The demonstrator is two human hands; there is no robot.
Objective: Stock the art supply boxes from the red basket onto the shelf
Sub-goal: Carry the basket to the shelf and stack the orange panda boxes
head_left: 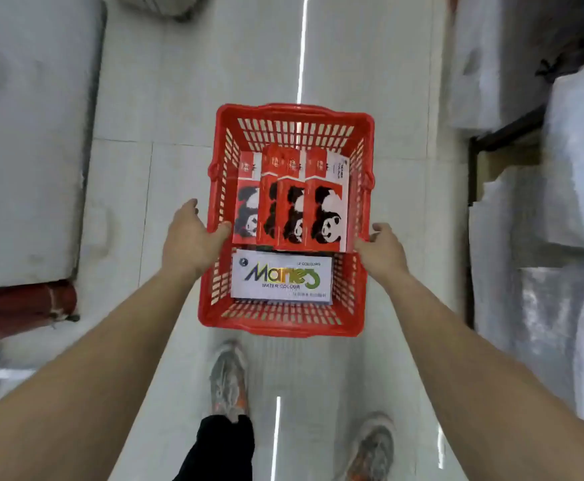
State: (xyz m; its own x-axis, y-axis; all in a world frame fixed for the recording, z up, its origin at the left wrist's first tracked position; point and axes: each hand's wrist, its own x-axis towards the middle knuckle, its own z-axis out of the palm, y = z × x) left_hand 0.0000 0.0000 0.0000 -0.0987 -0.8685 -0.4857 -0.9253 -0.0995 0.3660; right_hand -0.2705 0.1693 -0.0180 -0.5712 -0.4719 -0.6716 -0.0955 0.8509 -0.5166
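The left hand (193, 243) hooked its thumb over one side rim of the red basket (285, 328), and the right hand (382, 253) curled round the opposite rim. Inside leaned 4 panda boxes (325, 210), with a flat white watercolour box (282, 279) nearer the person. They were probably light, stiff cardboard, best pinched across the long edges.

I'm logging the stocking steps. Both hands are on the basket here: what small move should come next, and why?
Probably lower the red basket to the floor. The left hand and the right hand each grip a side rim, so neither is free to lift the panda boxes or the water colour box, all of which lie inside it.
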